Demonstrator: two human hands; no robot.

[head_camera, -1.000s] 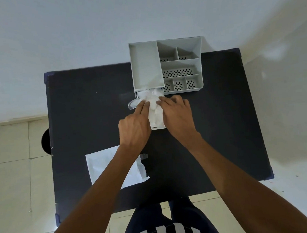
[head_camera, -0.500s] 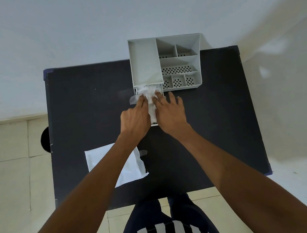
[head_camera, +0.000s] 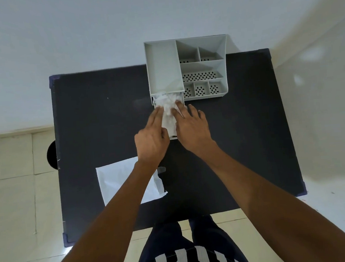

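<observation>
A grey desk organiser (head_camera: pixel 223 50) with several compartments stands at the far edge of the black table (head_camera: pixel 96 116). Its drawer (head_camera: pixel 173 137) is pulled out toward me and holds crumpled white plastic (head_camera: pixel 167 106). My left hand (head_camera: pixel 151 140) lies over the drawer's left side with straight fingers pressing on the plastic. My right hand (head_camera: pixel 192 129) lies over the right side, fingers straight and spread, also pressing the plastic down.
A flat white plastic bag (head_camera: pixel 117 180) lies on the table near me, partly under my left forearm. A small clear scrap (head_camera: pixel 162 170) lies beside it. A dark round object (head_camera: pixel 51 154) shows past the table's left edge. A wall stands behind the organiser.
Both hands have slid forward along the drawer toward the organiser, and the plastic that stuck out on the left is now tucked inside the drawer.
</observation>
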